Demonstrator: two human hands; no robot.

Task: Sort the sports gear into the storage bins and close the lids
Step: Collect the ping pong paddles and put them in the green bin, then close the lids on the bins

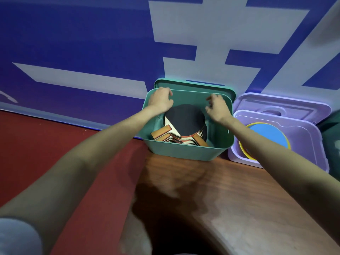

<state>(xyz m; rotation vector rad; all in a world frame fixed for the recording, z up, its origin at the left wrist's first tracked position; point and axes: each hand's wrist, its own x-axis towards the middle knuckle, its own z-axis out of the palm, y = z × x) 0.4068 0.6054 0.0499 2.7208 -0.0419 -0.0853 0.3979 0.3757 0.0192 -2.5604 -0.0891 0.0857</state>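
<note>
Paddles (184, 126) stacked inside green bin (185, 151) at bench (230, 199) edge. Left hand (161, 100) grips its back rim; right hand (218, 108) hovers loosely curled, empty. Green lid (195, 86) upright behind; purple bin (309, 137) just beside, against wall (82, 52).

Teal bin (185, 151) with matching teal lid (195, 85); paddles (184, 124) inside, black rubber faces, tan wooden handles edged red. Lilac bin (311, 137) and lilac lid (283, 105); blue disc (268, 135) rimmed yellow. Desk (230, 199) brown woodgrain; floor (55, 140) dark red; wall banner (92, 43) blue with pale grey lettering.
</note>
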